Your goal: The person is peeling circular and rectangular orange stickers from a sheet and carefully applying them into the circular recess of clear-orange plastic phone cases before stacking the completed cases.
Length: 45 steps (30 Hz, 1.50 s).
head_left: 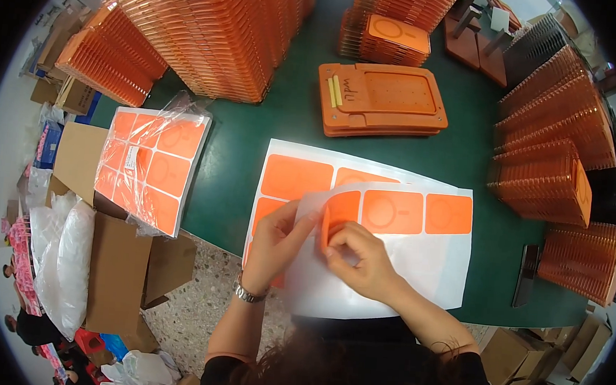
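Observation:
A white backing sheet (416, 273) is lifted and bent at its left side above the table's near edge. Along its upper part runs a row of orange rounded-rectangle stickers (393, 212) with faint ring outlines. The leftmost orange sticker (342, 210) curls up, partly off the backing. My right hand (364, 261) is closed in a pinch at the lower edge of that sticker. My left hand (277, 240) grips the left part of the sheet between thumb and fingers. Under it lies another sheet of orange stickers (297, 178), partly covered.
Beyond the sheets sits an orange jig (399, 92) with a recessed plate. A plastic-wrapped pack of sticker sheets (151, 165) lies left. Tall stacks of orange clear-edged cases (212, 35) stand at the back and right (542, 175). A black bar (526, 276) lies near the right edge.

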Motion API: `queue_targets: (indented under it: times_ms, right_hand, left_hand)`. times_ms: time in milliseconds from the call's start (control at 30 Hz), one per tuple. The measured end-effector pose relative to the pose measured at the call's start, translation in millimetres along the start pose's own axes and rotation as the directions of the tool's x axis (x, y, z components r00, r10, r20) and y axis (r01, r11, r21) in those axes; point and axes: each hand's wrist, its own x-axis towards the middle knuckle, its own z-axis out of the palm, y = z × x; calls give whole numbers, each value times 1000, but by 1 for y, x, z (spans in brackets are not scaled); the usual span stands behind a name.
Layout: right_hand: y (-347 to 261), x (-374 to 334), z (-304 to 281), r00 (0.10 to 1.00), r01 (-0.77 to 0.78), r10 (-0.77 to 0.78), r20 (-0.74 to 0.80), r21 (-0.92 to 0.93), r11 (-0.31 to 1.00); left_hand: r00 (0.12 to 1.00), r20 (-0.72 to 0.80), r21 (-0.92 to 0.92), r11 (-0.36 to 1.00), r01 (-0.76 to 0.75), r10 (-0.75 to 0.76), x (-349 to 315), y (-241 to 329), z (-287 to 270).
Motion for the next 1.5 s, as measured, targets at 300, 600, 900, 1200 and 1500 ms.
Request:
queue_targets:
  times_ms: [300, 600, 900, 1200, 1500]
  right_hand:
    - [-5, 37, -24, 911, 362, -412, 14, -502, 785]
    - [-8, 14, -34, 848, 492, -521, 100, -514, 703]
    - [-37, -25, -40, 805, 562, -528, 271, -634, 531]
    - [-75, 30, -125, 691, 256, -716, -96, -894, 368]
    - [-85, 95, -163, 976, 26, -38, -214, -58, 998]
  left_hand:
    - [984, 154, 61, 995, 82, -90, 0, 5, -11]
    - [990, -7, -70, 988, 140, -141, 6, -10, -12]
    - [995, -34, -59, 994, 95, -97, 10, -14, -10]
    - [918, -137, 517, 817, -254, 372, 28, 14, -22]
    - [438, 528, 643, -6, -765, 728, 83, 113, 46]
